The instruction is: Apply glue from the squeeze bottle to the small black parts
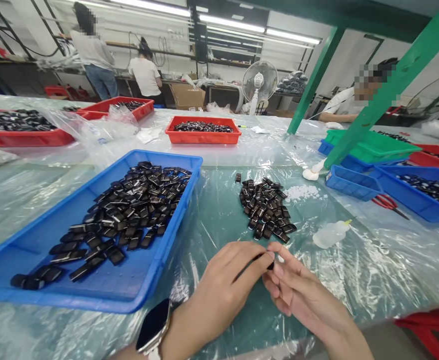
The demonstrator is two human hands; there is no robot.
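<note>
My left hand [229, 287] and my right hand [304, 290] meet at the front of the table. Their fingertips close on one small black plastic piece [271, 265], mostly hidden by the fingers. Just beyond them lies a loose pile of similar glossy black pieces [266, 207]. Small white bits [304, 193] are scattered right of that pile. A translucent squeeze bottle [330, 235] with a yellowish tip rests on its side beyond my right hand. On the left, a large blue tray [92, 298] holds many more black pieces [129, 210]. A watch sits on my left wrist.
Red trays [204, 137] of parts stand further back. At right are a green bin [373, 145], blue trays [354, 182], red-handled scissors [386, 202] and a slanted green post [388, 80]. Clear plastic sheet covers the table. Several people work beyond, near a fan [259, 80].
</note>
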